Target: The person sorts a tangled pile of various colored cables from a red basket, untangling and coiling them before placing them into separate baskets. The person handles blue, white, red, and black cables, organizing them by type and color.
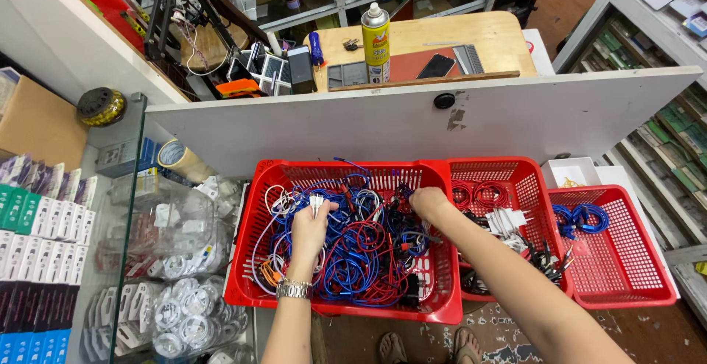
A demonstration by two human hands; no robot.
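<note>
three red baskets [258, 261], two hands [309, 228], one spray can [376, 43]

Single head-worn view, looking steeply down from close above three red plastic mesh baskets [515, 187], facing a white board [412, 117] and wooden surface [442, 36] beyond; feet at bottom edge.

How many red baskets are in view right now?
3: a large red basket under both hands, a middle one beside it, and a third at the right.
</note>
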